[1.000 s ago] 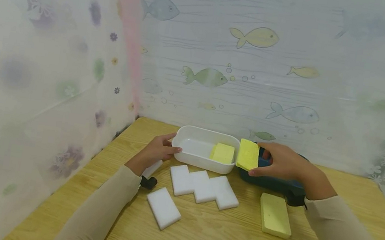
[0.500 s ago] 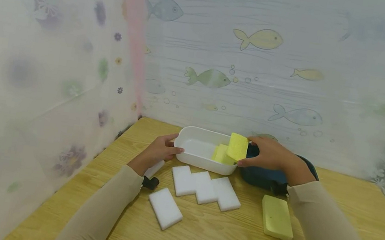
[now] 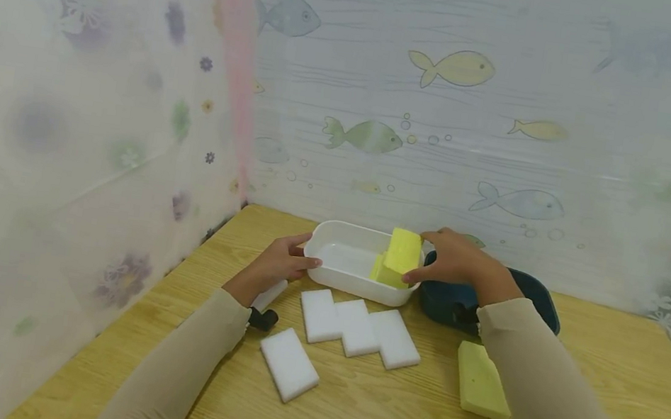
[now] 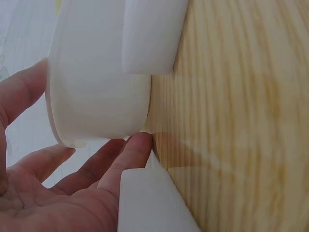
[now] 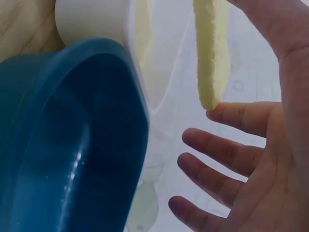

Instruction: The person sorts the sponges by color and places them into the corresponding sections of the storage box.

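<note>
The white container [image 3: 351,285] stands on the wooden counter [image 3: 371,415] by its back edge, toward the back left corner; the blue basin [image 3: 442,303] stands just beside its right end. Three white sponges [image 3: 360,327] lie in a row in front, a lone white sponge [image 3: 289,365] nearer the counter's left edge. The right sleeve [image 3: 542,389] partly covers the loose yellow sponge [image 3: 480,384]; the right hand [image 3: 460,259] obstructs part of the basin. Right fingers: pinching the held yellow sponge [image 3: 403,251] between thumb and index finger, other three spread clear. It is tilted over the container's right end, above the lower yellow sponge [image 3: 376,269]; contact cannot be determined. Left hand [image 3: 276,262]: fingers parted, gripping the container's left end.
</note>
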A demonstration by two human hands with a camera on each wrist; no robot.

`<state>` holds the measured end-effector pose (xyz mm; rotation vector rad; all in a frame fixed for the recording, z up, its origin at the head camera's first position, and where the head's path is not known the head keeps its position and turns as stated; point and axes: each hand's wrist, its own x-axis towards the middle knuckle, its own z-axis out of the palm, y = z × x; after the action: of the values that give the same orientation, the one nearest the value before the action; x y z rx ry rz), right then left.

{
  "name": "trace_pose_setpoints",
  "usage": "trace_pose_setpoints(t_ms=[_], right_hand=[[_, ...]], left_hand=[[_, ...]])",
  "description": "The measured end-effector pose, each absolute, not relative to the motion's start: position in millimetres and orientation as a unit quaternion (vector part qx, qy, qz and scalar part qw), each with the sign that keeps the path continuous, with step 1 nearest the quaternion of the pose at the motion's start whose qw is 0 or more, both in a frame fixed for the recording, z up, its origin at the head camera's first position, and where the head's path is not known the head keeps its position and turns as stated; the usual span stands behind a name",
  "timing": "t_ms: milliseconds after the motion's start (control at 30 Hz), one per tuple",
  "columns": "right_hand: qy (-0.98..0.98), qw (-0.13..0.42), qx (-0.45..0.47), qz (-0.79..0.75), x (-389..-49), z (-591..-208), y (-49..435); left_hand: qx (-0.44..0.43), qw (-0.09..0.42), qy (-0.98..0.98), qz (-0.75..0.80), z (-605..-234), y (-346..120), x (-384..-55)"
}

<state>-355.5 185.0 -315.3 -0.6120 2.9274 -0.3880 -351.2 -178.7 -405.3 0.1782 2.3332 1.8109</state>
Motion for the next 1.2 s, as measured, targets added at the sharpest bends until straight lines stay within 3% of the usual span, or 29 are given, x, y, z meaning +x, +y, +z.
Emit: trace_pose_setpoints(t_ms=[1200], right_hand=[[0.971, 0.095, -0.192, -0.109, -369.2, -337.2, 175.3]], left_hand=[[0.064, 0.097, 0.780, 0.615, -405.0, -179.7, -351.9]])
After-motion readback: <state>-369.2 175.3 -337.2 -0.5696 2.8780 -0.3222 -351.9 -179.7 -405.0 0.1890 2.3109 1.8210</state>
